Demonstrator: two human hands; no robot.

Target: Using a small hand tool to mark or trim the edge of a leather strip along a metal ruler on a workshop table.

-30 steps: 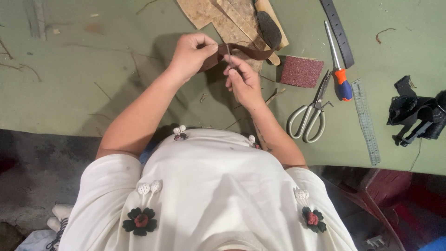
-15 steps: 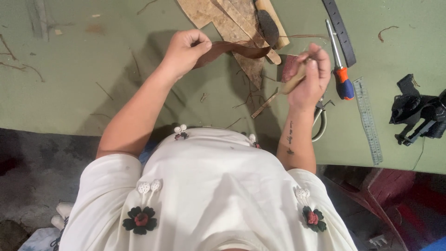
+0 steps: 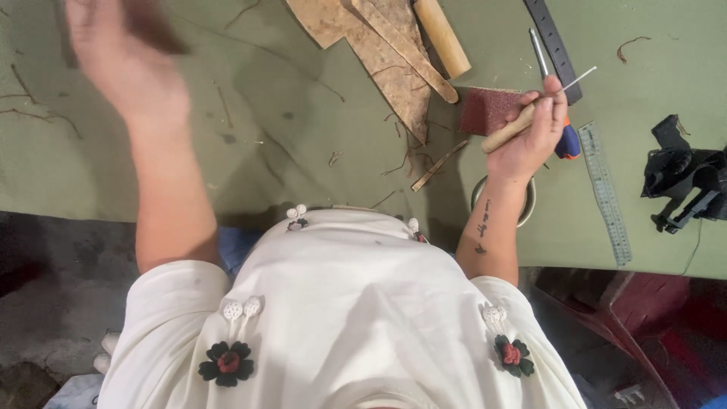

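Green flat bench [image 3: 265,144], littered with thin brown scraps. Far centre: tan irregular leather pieces [image 3: 379,45], a pale wooden cylinder [image 3: 441,36] lying on them. Left hand [image 3: 125,64] raised far left, blurred; cannot tell how its fingers sit. Right hand [image 3: 530,129] on the right, fingers curled tight round a wooden-handled awl with thin metal shaft [image 3: 522,113], held above the bench. Dark red sanding block [image 3: 485,110] just left of it. Steel ruler [image 3: 606,193] right, black clamp [image 3: 685,178] further right.
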